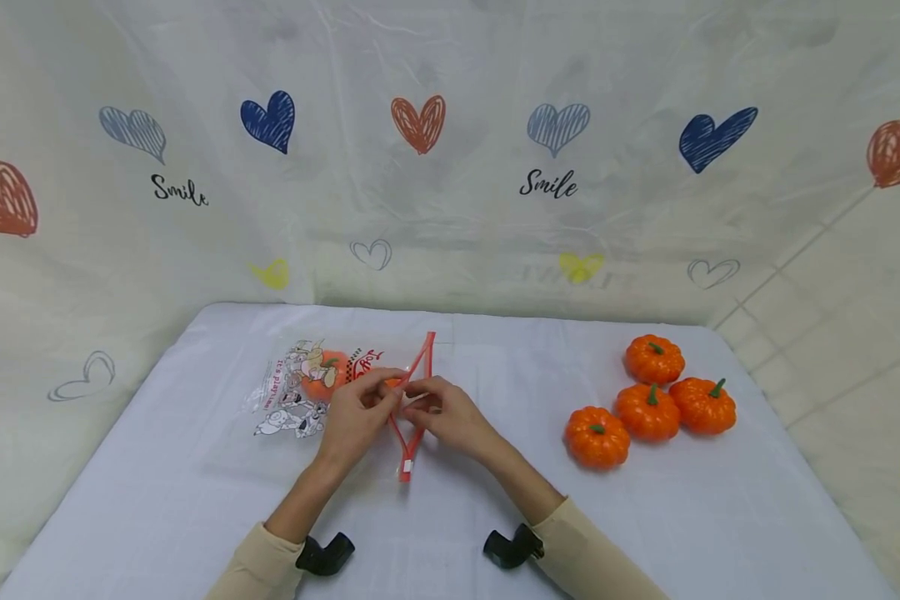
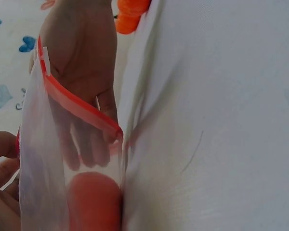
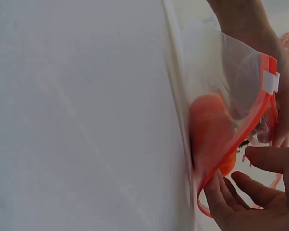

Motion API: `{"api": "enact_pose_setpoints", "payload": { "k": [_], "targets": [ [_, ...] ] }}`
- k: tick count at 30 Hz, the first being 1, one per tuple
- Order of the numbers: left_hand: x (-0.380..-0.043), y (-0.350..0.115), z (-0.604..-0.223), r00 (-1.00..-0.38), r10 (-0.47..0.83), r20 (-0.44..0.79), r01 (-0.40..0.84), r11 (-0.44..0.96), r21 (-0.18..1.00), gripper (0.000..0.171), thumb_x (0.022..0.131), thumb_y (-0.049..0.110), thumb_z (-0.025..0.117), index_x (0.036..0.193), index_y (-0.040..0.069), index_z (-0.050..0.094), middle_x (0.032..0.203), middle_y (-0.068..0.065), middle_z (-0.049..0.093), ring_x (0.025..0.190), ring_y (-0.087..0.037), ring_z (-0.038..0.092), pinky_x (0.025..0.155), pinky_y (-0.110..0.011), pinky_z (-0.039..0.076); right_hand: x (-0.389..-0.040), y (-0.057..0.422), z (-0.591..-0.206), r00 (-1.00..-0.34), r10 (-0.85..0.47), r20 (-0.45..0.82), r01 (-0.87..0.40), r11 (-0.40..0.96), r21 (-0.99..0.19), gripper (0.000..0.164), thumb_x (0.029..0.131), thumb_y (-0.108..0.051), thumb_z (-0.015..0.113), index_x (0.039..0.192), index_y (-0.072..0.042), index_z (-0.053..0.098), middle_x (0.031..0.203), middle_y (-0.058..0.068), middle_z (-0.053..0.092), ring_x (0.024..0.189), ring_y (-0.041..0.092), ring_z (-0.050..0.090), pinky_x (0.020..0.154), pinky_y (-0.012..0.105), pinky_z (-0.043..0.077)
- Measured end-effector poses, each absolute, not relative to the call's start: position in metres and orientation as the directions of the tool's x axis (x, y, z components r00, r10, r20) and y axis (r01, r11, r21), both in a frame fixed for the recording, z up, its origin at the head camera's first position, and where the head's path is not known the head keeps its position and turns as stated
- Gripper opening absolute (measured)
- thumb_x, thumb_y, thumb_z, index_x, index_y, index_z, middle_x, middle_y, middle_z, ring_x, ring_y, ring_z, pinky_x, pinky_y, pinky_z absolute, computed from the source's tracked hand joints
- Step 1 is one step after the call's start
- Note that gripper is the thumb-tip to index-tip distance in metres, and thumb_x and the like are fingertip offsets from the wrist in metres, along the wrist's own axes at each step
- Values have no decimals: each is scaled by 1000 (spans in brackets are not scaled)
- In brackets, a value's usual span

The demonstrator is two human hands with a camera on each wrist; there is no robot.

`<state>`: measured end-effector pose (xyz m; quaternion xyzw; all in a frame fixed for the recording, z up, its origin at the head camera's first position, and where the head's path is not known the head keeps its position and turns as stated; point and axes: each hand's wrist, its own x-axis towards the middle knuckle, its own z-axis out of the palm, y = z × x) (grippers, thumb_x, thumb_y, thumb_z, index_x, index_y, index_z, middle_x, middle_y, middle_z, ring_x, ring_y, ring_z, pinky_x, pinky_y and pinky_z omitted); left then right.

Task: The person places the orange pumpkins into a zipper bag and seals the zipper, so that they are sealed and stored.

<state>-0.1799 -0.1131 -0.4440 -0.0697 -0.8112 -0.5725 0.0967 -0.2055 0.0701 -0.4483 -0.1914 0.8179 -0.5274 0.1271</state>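
A clear slider bag (image 1: 296,421) with cartoon print and a red zip edge lies on the table, its mouth spread apart toward the right. Inside it is a small orange pumpkin (image 3: 209,127); another orange patch shows nearer the mouth. My left hand (image 1: 356,417) pinches the upper side of the bag's mouth. At the opening, my right hand (image 1: 450,417) has its fingers loosely bent, with the fingertips inside the bag near the pumpkin and the thumb apart. The white slider (image 3: 270,83) sits at the near end of the zip.
Several orange pumpkins with green stems, one of them a front pumpkin (image 1: 597,437), stand in a group on the right of the white-covered table (image 1: 510,358). A pale curtain (image 1: 465,225) printed with hearts and "Smile" hangs behind it.
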Motion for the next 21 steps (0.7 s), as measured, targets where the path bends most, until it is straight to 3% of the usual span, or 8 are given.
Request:
{"api": "enact_pose_setpoints", "payload": {
  "k": [12, 21],
  "targets": [
    [-182, -112, -444, -979, 11, 205, 197, 333, 922, 24, 98, 13, 70, 118, 22, 78, 81, -7, 65, 73, -18, 57, 60, -20, 46, -204, 98, -437, -925, -381, 15, -166, 368, -915, 40, 96, -9, 72, 134, -4, 63, 134, 17, 65, 113, 29, 71, 86, 35, 63],
    [-180, -113, -446, -979, 2, 205, 194, 335, 922, 23, 97, 14, 72, 117, 23, 78, 83, -7, 66, 75, -18, 57, 62, -19, 46, -198, 121, -429, -941, -337, 9, -159, 420, -894, 39, 98, -17, 71, 135, -8, 64, 138, 14, 64, 116, 25, 69, 97, 40, 60]
  ]
}}
